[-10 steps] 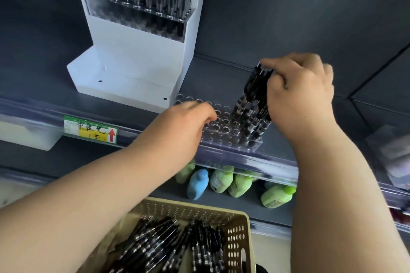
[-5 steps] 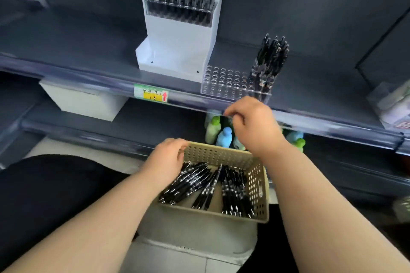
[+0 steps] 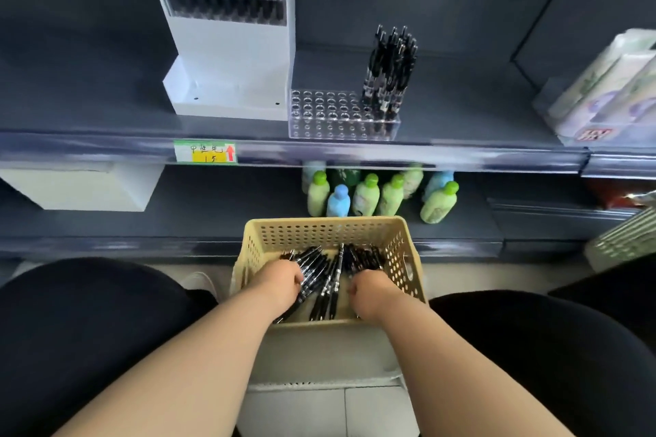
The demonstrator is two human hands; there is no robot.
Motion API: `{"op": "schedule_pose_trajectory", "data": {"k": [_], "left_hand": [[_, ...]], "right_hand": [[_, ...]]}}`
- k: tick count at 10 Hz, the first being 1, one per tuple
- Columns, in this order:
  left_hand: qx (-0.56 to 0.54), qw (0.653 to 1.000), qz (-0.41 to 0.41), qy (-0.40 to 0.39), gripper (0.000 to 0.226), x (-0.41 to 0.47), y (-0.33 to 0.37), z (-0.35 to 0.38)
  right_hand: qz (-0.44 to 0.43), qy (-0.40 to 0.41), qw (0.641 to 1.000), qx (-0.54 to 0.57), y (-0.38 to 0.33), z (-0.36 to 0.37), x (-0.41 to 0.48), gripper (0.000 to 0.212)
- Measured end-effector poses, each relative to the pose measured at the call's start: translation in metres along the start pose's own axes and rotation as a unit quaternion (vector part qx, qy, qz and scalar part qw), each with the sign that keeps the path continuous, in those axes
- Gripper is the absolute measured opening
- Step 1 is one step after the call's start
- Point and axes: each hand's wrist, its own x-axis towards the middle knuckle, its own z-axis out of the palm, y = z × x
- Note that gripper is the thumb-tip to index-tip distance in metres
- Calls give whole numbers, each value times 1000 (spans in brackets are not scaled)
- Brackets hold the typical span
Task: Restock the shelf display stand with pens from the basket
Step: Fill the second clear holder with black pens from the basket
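While both of my hands are down inside the basket (image 3: 330, 223), the pens (image 3: 328, 277) lie loose in a heap on its floor, most of them pointing away from me. My left hand (image 3: 280, 282) sits on the left side of the heap, its fingers curled down round a few barrels, and the black bodies fan out past my knuckles. My right hand (image 3: 369, 294) is on the right side, near the perforated wall, with its fingers bent under. Pens touch it along the thumb side, but I cannot tell whether it has hold of any. A narrow strip of pens lies between the two hands.

The basket is beige plastic, full of holes, and rests on a pale box (image 3: 319, 351) between my dark-clad legs (image 3: 88, 330). Beyond it, on the upper shelf (image 3: 106, 106), the clear display stand (image 3: 330, 117) sits at the front edge, with a cluster of upright pens (image 3: 388, 74) at its right end. Just beside it on the left is a white stand (image 3: 230, 57) carrying a rack of pens at its top. A green and yellow price label (image 3: 205, 152) is fixed to the shelf rail. On the lower shelf stand green and blue bottles (image 3: 365, 193), with a white carton (image 3: 81, 188) well to their left. Wrapped packs (image 3: 610, 89) lean at the far right of the upper shelf.
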Motion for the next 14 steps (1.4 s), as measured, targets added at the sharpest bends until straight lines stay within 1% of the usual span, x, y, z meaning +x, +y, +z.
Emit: {"op": "schedule_pose_trajectory", "data": {"k": [1,2,3,4,5,6,7,8,9,10,11,12,13,14], "left_hand": [[-15,1000,-15,-2,26,10,10,4],[1,997,-46,-58,30,19,13,24],[33,997,-35,-60,28,24,13,31],[57,996,-33,-59,32,29,14,36],[84,994,-30,-68,34,36,19,33],[114,990,-31,-81,40,39,21,27],[115,987,-51,-104,43,41,20,23],[87,985,-62,-132,42,38,17,18],[61,988,-77,-123,39,32,18,15],[56,990,-72,-106,39,18,12,17],[24,994,-77,-80,36,6,6,12],[-25,995,-70,-59,33,-1,1,5],[5,996,-77,-51,32,-6,-1,4],[15,992,-101,-77,34,-8,-3,10]], "right_hand": [[19,12,999,27,-9,-2,6,31],[44,26,996,69,-16,-1,19,31],[65,16,993,102,-20,2,31,31],[80,4,991,106,-24,12,43,30],[124,18,982,144,-24,25,55,31],[161,42,968,189,-27,33,65,39],[171,48,963,204,-30,36,68,35],[157,51,962,215,-34,35,65,32],[156,60,959,231,-37,36,63,34],[142,74,962,221,-43,40,48,38],[124,91,960,234,-48,46,35,36],[124,141,936,298,-56,44,28,31],[120,166,915,348,-63,36,24,28],[131,170,909,356,-61,33,21,29]]}}
